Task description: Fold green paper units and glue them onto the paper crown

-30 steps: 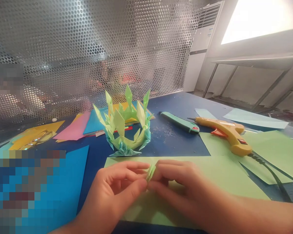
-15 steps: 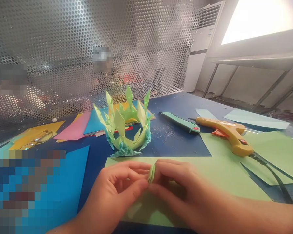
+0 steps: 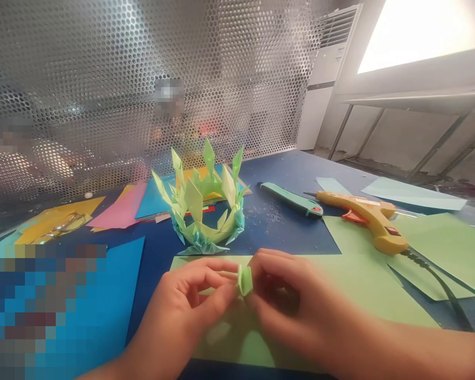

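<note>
Since the fold (image 3: 245, 279) is light, soft paper, easily crushed, both the left hand (image 3: 190, 306) and right hand (image 3: 288, 301) pinch its edges; fingertip grip there looks safest.

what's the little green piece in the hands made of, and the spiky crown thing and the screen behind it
The small green piece looks like matte paper, creased flat. The spiky crown seems to be folded paper too, pale green with teal edges and sharp creases. The screen looks like perforated sheet metal: shiny grey, with regular round holes.
</note>
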Available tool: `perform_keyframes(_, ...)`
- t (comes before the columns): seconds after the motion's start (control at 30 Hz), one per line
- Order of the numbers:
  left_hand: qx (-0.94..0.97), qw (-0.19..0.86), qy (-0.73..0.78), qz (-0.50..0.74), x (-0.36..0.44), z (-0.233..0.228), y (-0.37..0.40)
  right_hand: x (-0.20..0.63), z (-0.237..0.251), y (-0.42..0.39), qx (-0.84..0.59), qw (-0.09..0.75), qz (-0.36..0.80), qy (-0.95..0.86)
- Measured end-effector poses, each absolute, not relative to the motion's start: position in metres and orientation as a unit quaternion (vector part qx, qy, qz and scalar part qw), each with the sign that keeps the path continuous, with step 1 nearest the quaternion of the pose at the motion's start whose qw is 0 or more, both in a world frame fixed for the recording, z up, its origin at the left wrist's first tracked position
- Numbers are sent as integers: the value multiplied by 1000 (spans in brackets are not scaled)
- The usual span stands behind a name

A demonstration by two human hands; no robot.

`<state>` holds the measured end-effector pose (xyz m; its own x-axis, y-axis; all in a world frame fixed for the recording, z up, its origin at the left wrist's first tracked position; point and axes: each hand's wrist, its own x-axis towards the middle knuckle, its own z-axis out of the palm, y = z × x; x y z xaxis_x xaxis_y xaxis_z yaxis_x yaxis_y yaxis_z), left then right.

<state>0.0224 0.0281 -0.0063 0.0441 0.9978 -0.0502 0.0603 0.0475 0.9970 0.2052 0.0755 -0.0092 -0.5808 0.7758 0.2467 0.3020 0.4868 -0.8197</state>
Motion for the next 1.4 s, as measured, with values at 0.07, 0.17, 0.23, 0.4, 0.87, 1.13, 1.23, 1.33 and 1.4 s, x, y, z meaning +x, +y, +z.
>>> perform_keyframes(0.07, 511, 503, 532, 451, 22, -6, 29, 204, -10, 77, -352, 312, 413, -780)
perform_keyframes(0.17, 513, 499, 542, 440, 21, -6, 30, 202, -8, 78, -373, 300, 456, -750)
perform_keyframes(0.23, 525, 474, 553, 440, 22, -7, 30, 202, -7, 78, -378, 295, 478, -736)
perform_keyframes(0.4, 561, 375, 576, 461, 28, -6, 23, 205, -4, 79, -365, 279, 538, -706)
perform_keyframes(0.87, 684, 229, 482, 497, 29, -22, 17, 207, 0, 80, -342, 237, 611, -673)
perform_keyframes(1.13, 582, 355, 545, 488, 26, -13, 21, 209, -4, 80, -321, 223, 595, -702)
perform_keyframes(1.23, 554, 434, 552, 447, 17, -15, 26, 209, -7, 81, -325, 230, 585, -707)
perform_keyframes(1.33, 506, 491, 536, 465, 14, -16, 30, 209, -8, 83, -318, 260, 561, -719)
perform_keyframes(1.4, 475, 508, 523, 493, 17, -14, 30, 210, -7, 85, -303, 290, 541, -729)
